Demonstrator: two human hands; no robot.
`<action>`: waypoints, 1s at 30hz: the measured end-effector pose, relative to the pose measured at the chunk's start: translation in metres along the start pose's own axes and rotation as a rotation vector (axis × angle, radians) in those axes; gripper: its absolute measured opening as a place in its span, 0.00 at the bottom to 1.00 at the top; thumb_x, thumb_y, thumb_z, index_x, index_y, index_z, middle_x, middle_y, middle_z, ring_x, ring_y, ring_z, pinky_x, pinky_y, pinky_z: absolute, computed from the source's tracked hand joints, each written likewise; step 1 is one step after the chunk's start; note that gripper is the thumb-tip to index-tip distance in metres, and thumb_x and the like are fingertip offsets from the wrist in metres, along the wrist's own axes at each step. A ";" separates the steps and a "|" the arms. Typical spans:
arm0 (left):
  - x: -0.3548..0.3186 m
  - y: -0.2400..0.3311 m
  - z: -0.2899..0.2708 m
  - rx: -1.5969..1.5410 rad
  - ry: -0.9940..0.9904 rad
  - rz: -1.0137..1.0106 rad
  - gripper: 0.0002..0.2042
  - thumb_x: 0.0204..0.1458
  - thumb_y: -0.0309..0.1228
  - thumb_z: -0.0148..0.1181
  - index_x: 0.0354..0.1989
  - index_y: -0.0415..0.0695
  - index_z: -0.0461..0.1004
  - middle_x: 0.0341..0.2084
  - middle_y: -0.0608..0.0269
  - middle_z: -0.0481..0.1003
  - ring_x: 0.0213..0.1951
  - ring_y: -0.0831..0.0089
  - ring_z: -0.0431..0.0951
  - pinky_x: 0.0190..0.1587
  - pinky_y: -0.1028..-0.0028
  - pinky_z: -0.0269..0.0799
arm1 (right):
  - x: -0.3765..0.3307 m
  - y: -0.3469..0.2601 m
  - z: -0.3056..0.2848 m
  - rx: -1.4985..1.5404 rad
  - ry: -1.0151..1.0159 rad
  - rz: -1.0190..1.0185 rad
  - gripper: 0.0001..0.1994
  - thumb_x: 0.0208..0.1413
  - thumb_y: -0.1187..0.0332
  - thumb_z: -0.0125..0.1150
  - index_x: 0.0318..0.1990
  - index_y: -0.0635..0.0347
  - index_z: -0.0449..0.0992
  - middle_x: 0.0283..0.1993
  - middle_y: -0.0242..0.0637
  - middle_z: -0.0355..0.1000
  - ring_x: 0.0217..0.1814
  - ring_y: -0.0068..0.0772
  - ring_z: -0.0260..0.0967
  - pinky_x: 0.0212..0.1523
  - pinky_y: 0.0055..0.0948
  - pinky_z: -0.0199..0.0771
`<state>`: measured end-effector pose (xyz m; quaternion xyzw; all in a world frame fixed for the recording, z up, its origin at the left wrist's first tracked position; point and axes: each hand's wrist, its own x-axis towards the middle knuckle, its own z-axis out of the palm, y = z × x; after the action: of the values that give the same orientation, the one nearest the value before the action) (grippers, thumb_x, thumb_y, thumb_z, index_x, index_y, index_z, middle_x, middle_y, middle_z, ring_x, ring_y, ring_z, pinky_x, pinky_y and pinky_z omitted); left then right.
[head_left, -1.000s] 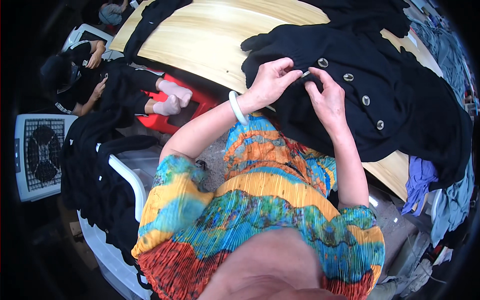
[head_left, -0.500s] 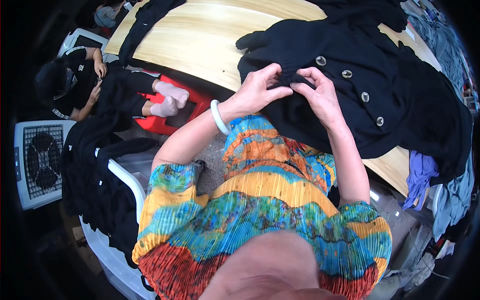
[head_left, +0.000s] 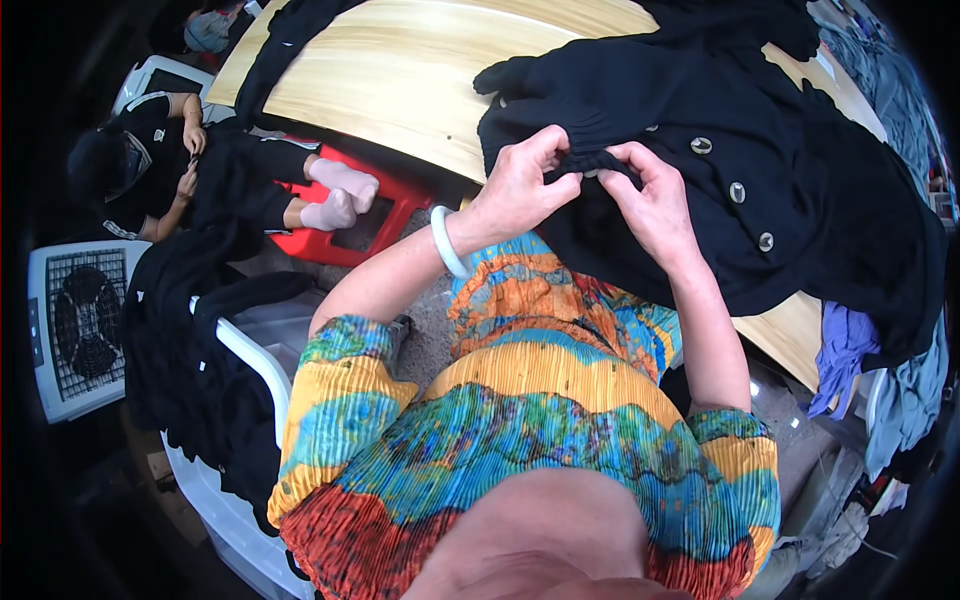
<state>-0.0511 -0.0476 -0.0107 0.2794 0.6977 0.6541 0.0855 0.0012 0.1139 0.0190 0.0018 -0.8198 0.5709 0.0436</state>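
Note:
A black knitted cardigan (head_left: 650,110) with shiny metal-rimmed buttons lies spread over the right part of the table. My left hand (head_left: 525,185) pinches its ribbed edge between thumb and fingers. Close beside it, my right hand (head_left: 650,200) grips the same edge, thumb and forefinger pressed together. A small pale spot shows between the two thumbs, too small to name. Down the cardigan's front to the right run several buttons (head_left: 737,192). One more is mostly covered by a fold above my right hand.
The light wooden table (head_left: 400,70) stretches away, with a black sleeve (head_left: 275,60) over its left end. At left a person sits with feet on a red stool (head_left: 385,215). Black garments (head_left: 190,330) drape over a white bin (head_left: 262,375). Purple cloth (head_left: 842,345) hangs at right.
Both hands have shifted slightly right, and the ribbed edge between them is turned up more. The fold now covers most of the nearest button.

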 end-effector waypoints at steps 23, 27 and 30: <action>0.018 0.029 -0.048 -0.285 -0.268 -0.266 0.09 0.46 0.25 0.59 0.36 0.37 0.70 0.30 0.67 0.72 0.33 0.84 0.70 0.38 0.83 0.67 | 0.029 -0.009 0.003 0.707 -0.327 0.247 0.07 0.51 0.70 0.54 0.33 0.65 0.73 0.31 0.21 0.68 0.32 0.07 0.59 0.34 0.11 0.61; 0.030 0.036 -0.048 -0.154 -0.167 -0.384 0.08 0.45 0.29 0.62 0.29 0.38 0.72 0.27 0.69 0.72 0.31 0.86 0.70 0.33 0.84 0.67 | 0.037 -0.010 0.010 0.443 -0.244 0.122 0.12 0.51 0.64 0.58 0.34 0.65 0.73 0.30 0.21 0.67 0.32 0.07 0.59 0.33 0.11 0.61; 0.041 0.046 -0.061 -0.277 -0.175 -0.195 0.10 0.48 0.29 0.59 0.35 0.36 0.73 0.31 0.65 0.74 0.35 0.83 0.72 0.40 0.83 0.67 | 0.044 -0.009 -0.004 0.254 -0.231 -0.012 0.12 0.50 0.62 0.60 0.30 0.64 0.72 0.27 0.19 0.65 0.30 0.08 0.57 0.30 0.13 0.60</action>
<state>-0.1019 -0.0800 0.0515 0.2517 0.6148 0.7057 0.2463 -0.0418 0.1161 0.0323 0.0776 -0.7408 0.6655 -0.0483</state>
